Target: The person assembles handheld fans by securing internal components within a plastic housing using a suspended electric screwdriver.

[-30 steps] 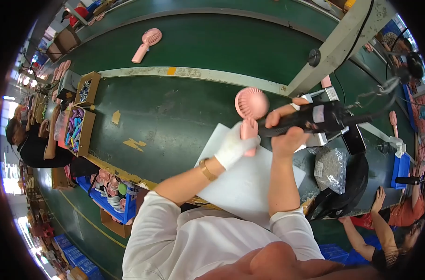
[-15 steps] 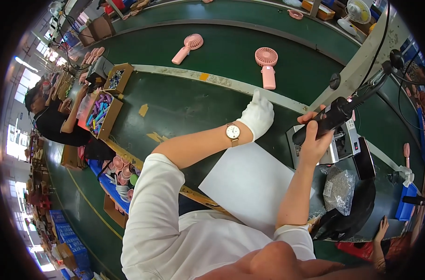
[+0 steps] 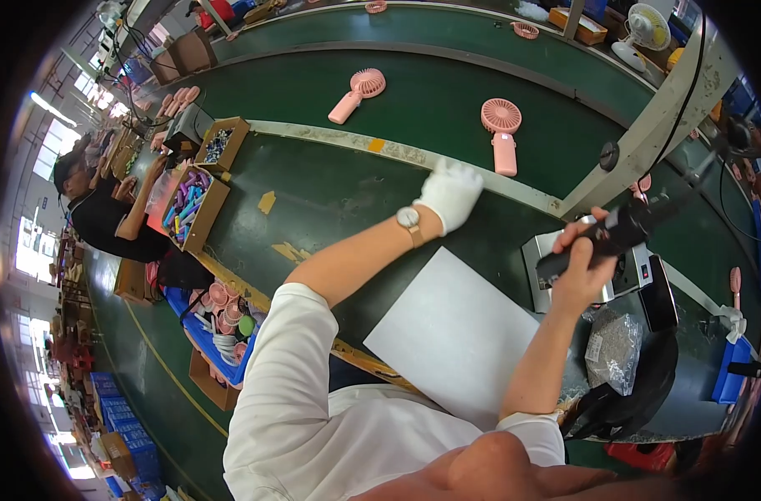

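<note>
My left hand (image 3: 452, 194), in a white glove with a watch on the wrist, reaches out over the pale strip at the green belt's near edge; it holds nothing and its fingers are loosely apart. Just beyond it a pink handheld fan (image 3: 502, 134) lies on the belt. A second pink fan (image 3: 357, 93) lies farther left on the belt. My right hand (image 3: 582, 265) is raised and grips a black electric screwdriver (image 3: 607, 237) hanging by a cable. A white sheet (image 3: 455, 334) lies on the bench below both arms.
A grey metal fixture (image 3: 547, 259) sits under the screwdriver, a clear bag of small parts (image 3: 614, 346) to its right. Cardboard boxes of coloured parts (image 3: 192, 204) stand at the left, where another person (image 3: 105, 213) works. A slanted metal post (image 3: 656, 117) rises at right.
The pink fan that my left hand held by the screwdriver a second ago now lies on the belt. My left hand has let go and drawn back slightly; the view shifted.
</note>
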`<move>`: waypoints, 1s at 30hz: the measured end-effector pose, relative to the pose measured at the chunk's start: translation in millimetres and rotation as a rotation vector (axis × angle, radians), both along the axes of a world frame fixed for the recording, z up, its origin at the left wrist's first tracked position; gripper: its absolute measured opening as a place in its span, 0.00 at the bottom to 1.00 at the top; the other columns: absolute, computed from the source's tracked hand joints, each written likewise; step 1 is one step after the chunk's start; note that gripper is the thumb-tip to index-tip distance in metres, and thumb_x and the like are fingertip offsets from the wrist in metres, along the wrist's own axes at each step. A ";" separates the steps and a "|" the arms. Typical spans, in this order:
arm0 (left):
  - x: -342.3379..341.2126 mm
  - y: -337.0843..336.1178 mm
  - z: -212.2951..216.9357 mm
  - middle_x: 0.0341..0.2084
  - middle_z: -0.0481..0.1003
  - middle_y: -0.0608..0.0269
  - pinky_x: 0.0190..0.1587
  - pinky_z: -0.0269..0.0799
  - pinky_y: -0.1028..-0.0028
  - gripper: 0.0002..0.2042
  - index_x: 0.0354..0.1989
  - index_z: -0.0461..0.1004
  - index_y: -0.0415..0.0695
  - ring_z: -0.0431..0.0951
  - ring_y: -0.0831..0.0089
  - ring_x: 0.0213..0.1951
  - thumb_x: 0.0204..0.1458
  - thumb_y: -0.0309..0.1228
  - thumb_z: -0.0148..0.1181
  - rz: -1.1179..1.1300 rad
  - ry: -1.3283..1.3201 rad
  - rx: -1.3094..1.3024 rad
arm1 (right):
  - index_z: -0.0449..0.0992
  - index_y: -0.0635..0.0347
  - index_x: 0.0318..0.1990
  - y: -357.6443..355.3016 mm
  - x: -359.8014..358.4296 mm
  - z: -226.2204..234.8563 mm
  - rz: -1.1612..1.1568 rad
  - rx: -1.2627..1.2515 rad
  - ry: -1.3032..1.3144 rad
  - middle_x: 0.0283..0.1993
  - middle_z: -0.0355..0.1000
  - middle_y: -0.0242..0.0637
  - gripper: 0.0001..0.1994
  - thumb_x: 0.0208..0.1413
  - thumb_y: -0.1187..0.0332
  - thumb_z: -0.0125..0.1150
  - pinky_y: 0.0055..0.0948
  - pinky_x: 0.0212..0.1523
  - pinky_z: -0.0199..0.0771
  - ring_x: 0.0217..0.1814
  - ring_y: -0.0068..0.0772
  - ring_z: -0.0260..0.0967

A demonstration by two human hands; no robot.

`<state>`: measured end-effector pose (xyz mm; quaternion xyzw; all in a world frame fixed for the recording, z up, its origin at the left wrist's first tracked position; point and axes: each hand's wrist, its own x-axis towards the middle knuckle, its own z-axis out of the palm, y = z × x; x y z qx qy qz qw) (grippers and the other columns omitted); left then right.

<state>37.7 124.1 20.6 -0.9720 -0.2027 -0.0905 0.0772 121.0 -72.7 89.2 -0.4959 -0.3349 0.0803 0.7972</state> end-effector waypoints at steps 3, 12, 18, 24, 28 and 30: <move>-2.3 65.7 9.4 0.36 0.71 0.55 0.43 0.66 0.61 0.15 0.37 0.69 0.43 0.72 0.57 0.41 0.40 0.33 0.60 0.150 -0.142 -0.117 | 0.58 0.71 0.52 -15.7 -1.5 14.7 -0.063 0.033 -0.106 0.25 0.63 0.36 0.20 0.49 0.76 0.46 0.22 0.25 0.65 0.24 0.23 0.59; -26.4 248.0 -30.1 0.43 0.68 0.55 0.50 0.65 0.62 0.24 0.44 0.65 0.42 0.68 0.58 0.48 0.43 0.43 0.62 0.904 -0.352 -0.156 | 0.59 0.70 0.51 -8.2 -4.7 -6.1 -0.067 -0.074 -0.134 0.23 0.65 0.37 0.30 0.33 0.83 0.55 0.17 0.25 0.60 0.21 0.21 0.59; -25.9 270.7 -35.7 0.42 0.73 0.52 0.46 0.69 0.61 0.19 0.42 0.70 0.44 0.73 0.56 0.45 0.52 0.46 0.49 0.985 -0.285 -0.318 | 0.57 0.68 0.52 -12.9 -1.1 7.0 0.020 -0.245 -0.236 0.27 0.66 0.38 0.26 0.40 0.83 0.53 0.21 0.34 0.65 0.27 0.24 0.63; -20.9 178.0 -29.6 0.30 0.75 0.56 0.37 0.72 0.67 0.15 0.35 0.70 0.39 0.77 0.63 0.33 0.40 0.33 0.64 0.425 -0.723 -0.981 | 0.54 0.69 0.56 -7.2 -3.9 0.7 0.003 -0.194 -0.107 0.28 0.66 0.36 0.28 0.45 0.83 0.51 0.20 0.32 0.64 0.26 0.22 0.62; -11.7 50.8 -1.9 0.26 0.71 0.63 0.32 0.73 0.71 0.13 0.34 0.66 0.41 0.75 0.72 0.26 0.40 0.25 0.64 0.028 -0.956 -1.820 | 0.53 0.70 0.58 -8.6 -1.7 -3.9 -0.194 -0.175 -0.196 0.25 0.64 0.35 0.28 0.45 0.81 0.48 0.20 0.28 0.64 0.24 0.22 0.60; -26.8 -0.8 12.2 0.26 0.71 0.63 0.31 0.73 0.73 0.12 0.33 0.66 0.41 0.74 0.73 0.25 0.42 0.25 0.63 0.033 -0.836 -2.071 | 0.54 0.70 0.57 -4.6 -7.0 -8.7 -0.185 -0.104 -0.133 0.25 0.64 0.35 0.27 0.45 0.81 0.48 0.20 0.28 0.64 0.23 0.22 0.60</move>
